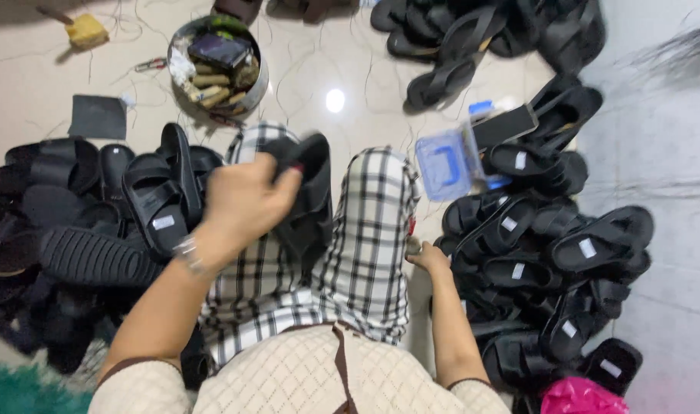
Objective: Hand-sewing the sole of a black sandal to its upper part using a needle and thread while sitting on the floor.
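- A glossy cream tiled floor (342,69) fills the upper frame, with a bright light reflection near the centre top and thin dark threads strewn about.
- Piles of black sandals flank the seated person: a left pile (82,230) at mid-left, a right pile (549,268) at mid-right, and a third heap (480,34) partly cut off by the top edge.
- Checked trousers (365,245) cover the knees at centre.
- The left hand (246,203), centre-left, is closed around a black sandal (308,192) held above the lap; motion blur hides its details.
- A round tin (218,65) at upper centre-left holds cork-like pieces and a dark object that is hard to make out.
- A clear blue plastic box (446,162) lies right of centre.
- The right hand (428,257) rests low beside the right knee, against the edge of the right pile; whether it grips anything cannot be told.
- A pink bag (580,397) is cut off at the bottom right.
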